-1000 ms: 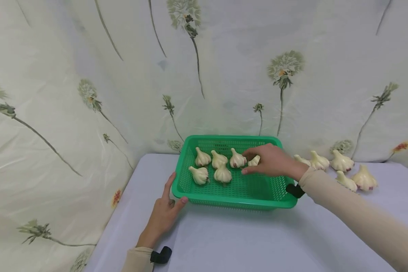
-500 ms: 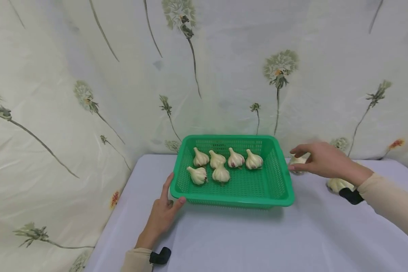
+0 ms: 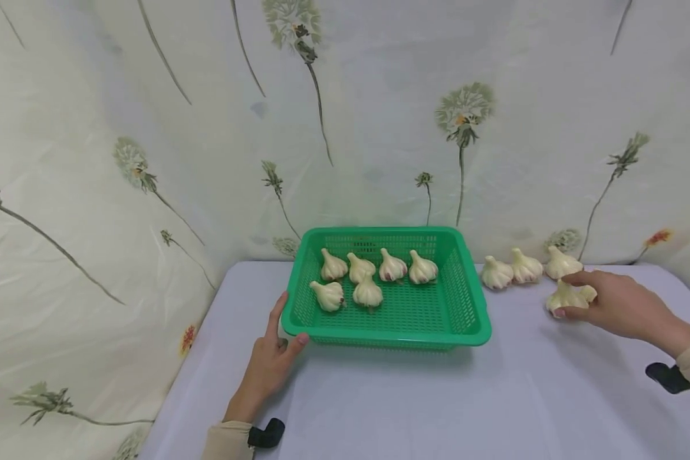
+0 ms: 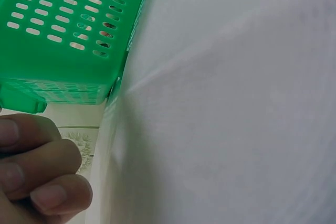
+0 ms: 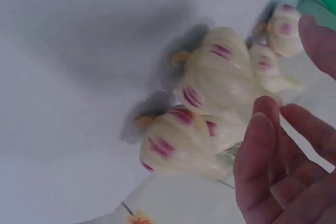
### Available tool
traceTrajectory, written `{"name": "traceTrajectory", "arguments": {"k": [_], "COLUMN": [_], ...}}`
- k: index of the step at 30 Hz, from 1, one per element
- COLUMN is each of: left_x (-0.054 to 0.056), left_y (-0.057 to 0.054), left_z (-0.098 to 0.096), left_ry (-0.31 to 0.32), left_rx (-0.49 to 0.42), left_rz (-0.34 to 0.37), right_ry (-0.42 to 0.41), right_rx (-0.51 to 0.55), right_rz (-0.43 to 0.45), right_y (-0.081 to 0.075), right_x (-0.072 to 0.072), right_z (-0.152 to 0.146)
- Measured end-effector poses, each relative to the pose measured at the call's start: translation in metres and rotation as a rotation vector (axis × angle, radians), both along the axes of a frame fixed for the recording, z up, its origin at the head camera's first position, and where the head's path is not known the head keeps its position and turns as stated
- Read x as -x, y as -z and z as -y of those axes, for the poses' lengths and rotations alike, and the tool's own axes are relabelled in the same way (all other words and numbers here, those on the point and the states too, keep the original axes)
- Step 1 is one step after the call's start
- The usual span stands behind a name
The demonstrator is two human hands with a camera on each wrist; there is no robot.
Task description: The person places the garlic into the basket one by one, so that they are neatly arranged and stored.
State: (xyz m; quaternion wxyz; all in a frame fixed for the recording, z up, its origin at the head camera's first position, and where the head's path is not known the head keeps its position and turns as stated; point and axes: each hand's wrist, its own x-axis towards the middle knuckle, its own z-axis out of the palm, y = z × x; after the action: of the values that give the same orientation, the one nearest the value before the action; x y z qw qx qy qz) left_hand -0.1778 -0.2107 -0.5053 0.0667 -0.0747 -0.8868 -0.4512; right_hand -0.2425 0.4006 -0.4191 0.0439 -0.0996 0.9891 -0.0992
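A green perforated plastic basket (image 3: 385, 335) holds several garlic bulbs (image 3: 422, 268) toward its back and left. My left hand (image 3: 267, 367) touches the basket's left front corner, index finger along the side and thumb at the front rim. In the left wrist view the other fingers (image 4: 50, 169) are bent below the basket wall (image 4: 58, 51). Right of the basket, my right hand (image 3: 627, 306) reaches around a front garlic bulb (image 3: 563, 297), thumb and fingers spread apart. The right wrist view shows that bulb (image 5: 218, 72) close to the fingertips (image 5: 260, 124); contact is unclear.
More garlic bulbs lie in a row on the white cloth, including a left one (image 3: 497, 273), a middle one (image 3: 526, 266) and a right one (image 3: 562, 260). Another bulb (image 5: 173, 142) sits beside the front one. A dandelion-patterned curtain (image 3: 379, 128) hangs behind the table.
My right hand has left a garlic bulb in the basket, then moved right, out over the rim, to the bulbs on the cloth. The left hand has stayed at the basket's corner.
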Motion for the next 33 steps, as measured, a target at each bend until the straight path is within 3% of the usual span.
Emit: {"name": "traceTrajectory", "arguments": {"k": [14, 21, 27, 33], "left_x": [-0.001, -0.001, -0.001, -0.001], "left_y": [-0.002, -0.001, -0.001, -0.002], "left_z": [0.000, 0.000, 0.000, 0.000], "left_ry": [0.010, 0.007, 0.009, 0.009], "left_rx": [-0.017, -0.023, -0.020, -0.019], "left_rz": [0.006, 0.006, 0.006, 0.015], "right_ry": [0.035, 0.058, 0.051, 0.053], "right_rx": [0.055, 0.026, 0.014, -0.004], "right_rz": [-0.191, -0.126, -0.098, -0.131], "right_y": [0.035, 0.038, 0.043, 0.052], "right_x": [-0.009, -0.005, -0.009, -0.012], "right_z": [-0.010, -0.017, -0.020, -0.020]}}
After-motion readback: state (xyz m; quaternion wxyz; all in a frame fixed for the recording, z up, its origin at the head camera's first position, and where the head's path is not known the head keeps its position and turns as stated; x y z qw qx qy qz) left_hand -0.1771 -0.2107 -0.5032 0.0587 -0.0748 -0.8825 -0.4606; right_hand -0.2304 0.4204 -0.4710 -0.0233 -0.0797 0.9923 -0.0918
